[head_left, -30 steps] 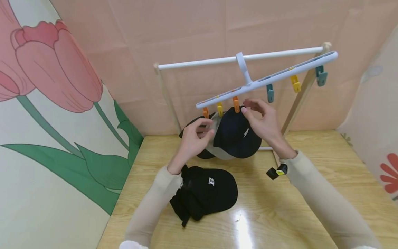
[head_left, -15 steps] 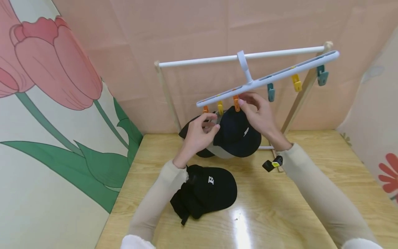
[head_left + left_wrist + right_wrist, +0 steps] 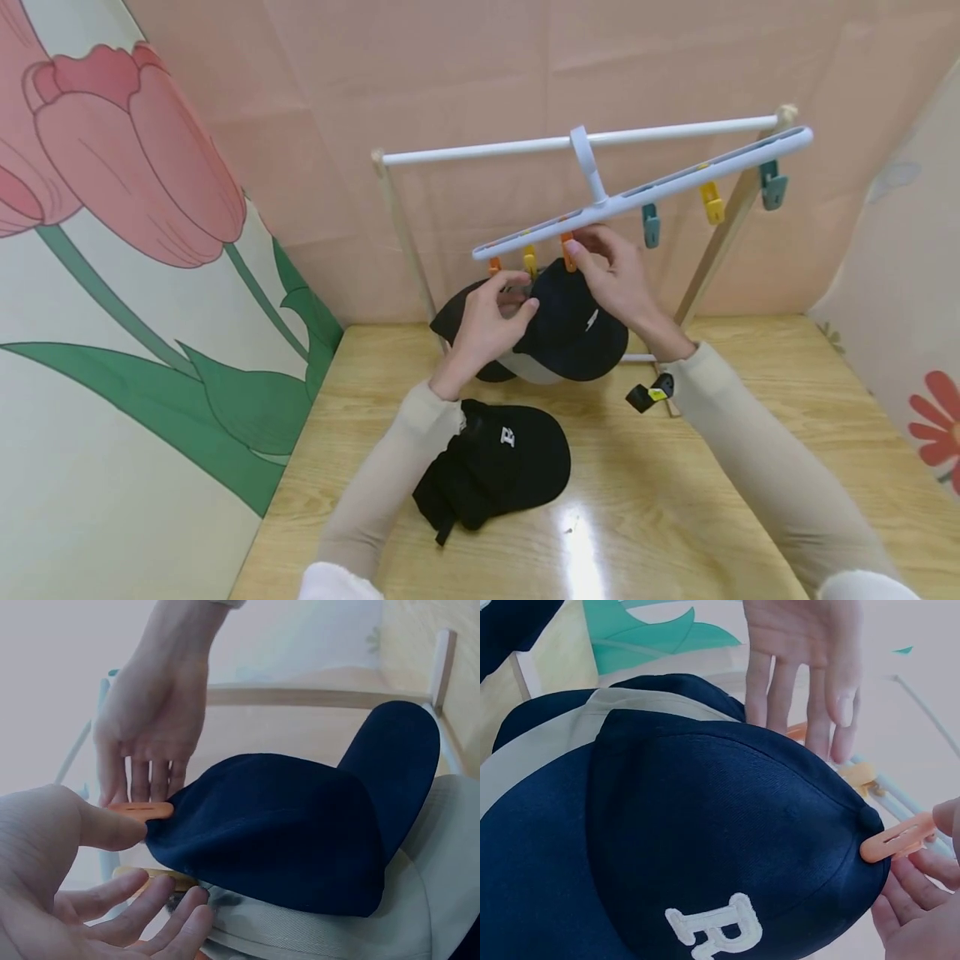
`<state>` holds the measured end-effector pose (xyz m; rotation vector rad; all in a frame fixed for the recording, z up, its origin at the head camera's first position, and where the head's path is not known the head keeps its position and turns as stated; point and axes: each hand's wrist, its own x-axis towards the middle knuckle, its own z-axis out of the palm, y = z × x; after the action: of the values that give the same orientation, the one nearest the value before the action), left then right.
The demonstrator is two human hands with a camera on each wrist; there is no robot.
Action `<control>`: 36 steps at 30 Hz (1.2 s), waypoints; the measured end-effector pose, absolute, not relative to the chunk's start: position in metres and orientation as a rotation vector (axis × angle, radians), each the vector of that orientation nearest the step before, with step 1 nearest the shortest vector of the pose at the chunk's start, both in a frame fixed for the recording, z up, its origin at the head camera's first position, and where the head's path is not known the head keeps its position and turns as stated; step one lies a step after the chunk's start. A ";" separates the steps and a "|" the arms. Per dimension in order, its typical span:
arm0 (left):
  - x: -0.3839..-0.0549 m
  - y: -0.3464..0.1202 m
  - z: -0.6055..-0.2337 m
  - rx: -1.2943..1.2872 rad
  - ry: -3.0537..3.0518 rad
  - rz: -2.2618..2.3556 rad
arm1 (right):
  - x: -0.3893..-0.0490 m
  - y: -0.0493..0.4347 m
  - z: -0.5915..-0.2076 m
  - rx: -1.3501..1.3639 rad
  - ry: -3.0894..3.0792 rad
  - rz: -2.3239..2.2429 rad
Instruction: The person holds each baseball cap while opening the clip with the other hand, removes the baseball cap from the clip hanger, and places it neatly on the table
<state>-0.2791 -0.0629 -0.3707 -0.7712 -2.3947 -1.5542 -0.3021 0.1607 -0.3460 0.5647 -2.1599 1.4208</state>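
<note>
A navy cap (image 3: pixel 558 312) with a white letter on its front hangs from an orange clip (image 3: pixel 567 255) on a pale blue hanger (image 3: pixel 675 185). My right hand (image 3: pixel 622 283) pinches that clip between thumb and fingers, clearest in the right wrist view, where the clip (image 3: pixel 896 838) bites the cap's crown. Beside the crown, my left hand (image 3: pixel 480 333) has its fingers loosely spread and holds nothing; in the left wrist view its thumb (image 3: pixel 112 829) overlaps the clip's edge. Behind the navy cap hang a beige cap (image 3: pixel 534 368) and a dark cap (image 3: pixel 452 315), partly hidden.
The hanger hooks over the white bar (image 3: pixel 675 129) of a wooden-legged rack. Further right on it are teal clips (image 3: pixel 651 227) and a yellow clip (image 3: pixel 712 204). Another black cap (image 3: pixel 536 467) lies on the wooden table (image 3: pixel 675 508), below my left forearm.
My right hand has shifted left from the cap's side onto the orange clip and pinches it. The left hand has moved slightly right, closer to the navy cap.
</note>
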 end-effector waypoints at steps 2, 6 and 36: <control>-0.280 -0.061 -0.371 -0.761 -2.400 -1.559 | -0.303 0.160 -0.345 0.563 -2.171 1.421; -0.281 -0.056 -0.373 -0.745 -2.425 -1.552 | -0.303 0.160 -0.346 0.538 -2.210 1.437; -0.298 -0.035 -0.372 -0.708 -2.382 -1.457 | -0.307 0.163 -0.346 0.644 -2.099 1.624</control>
<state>-0.2981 -0.0346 -0.3724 -0.7082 -2.3820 -1.4571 -0.3067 0.1633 -0.3463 0.6439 -2.0990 1.6243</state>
